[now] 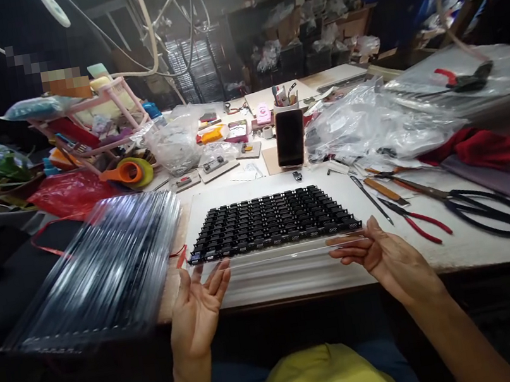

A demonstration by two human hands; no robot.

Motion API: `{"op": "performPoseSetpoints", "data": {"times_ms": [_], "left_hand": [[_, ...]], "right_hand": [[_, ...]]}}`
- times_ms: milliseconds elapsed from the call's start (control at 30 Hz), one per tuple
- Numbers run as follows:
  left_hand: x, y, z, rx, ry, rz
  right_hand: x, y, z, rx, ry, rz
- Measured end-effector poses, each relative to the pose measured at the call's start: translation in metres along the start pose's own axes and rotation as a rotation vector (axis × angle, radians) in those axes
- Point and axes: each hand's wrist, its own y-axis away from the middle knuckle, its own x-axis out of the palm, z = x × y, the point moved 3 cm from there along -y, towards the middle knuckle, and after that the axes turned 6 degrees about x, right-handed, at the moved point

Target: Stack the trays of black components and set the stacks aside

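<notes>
Both hands at the near edge of the desk [464, 246], one at each end of a clear plastic tray [274, 255] that carries one black gridded tray of parts [271, 219]. Left hand [198, 308]: palm up, fingers spread, fingertips at the tray's near left corner, grip open, nothing clamped. Right hand [382, 258]: fingers extended along the tray's near right edge, touching it, grip open too. Tray sits centre of the desk, long side facing the person.

Count around it:
- 1 stack of clear trays [104, 271] on the left, tilted, blurred, overhanging the desk edge; sheet count can't tell
- 1 phone [290, 138] standing upright just behind the black tray
- 1 pair of large black-handled scissors [472, 206] right of the tray
- 1 pair of red-handled pliers [415, 218] between tray and scissors
- 1 thin dark tool [371, 198] just beside the tray's right end
- 1 pile of clear plastic bags [369, 123] far right
- 1 pink rack [96, 122] far left, cluttered
- 1 orange tape roll [130, 171] by the rack
</notes>
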Motion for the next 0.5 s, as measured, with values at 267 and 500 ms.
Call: {"op": "performPoseSetpoints", "data": {"times_ms": [267,500], "left_hand": [[-0.014,0.003,0.000,0.026,-0.034,-0.246],[-0.013,0.002,0.004,0.262,-0.185,-0.366]], "right_hand": [[-0.004,0.021,-0.026,0.179,-0.015,-0.060],[0.022,0.058,-0.091,0.490,0.274,0.131]]}}
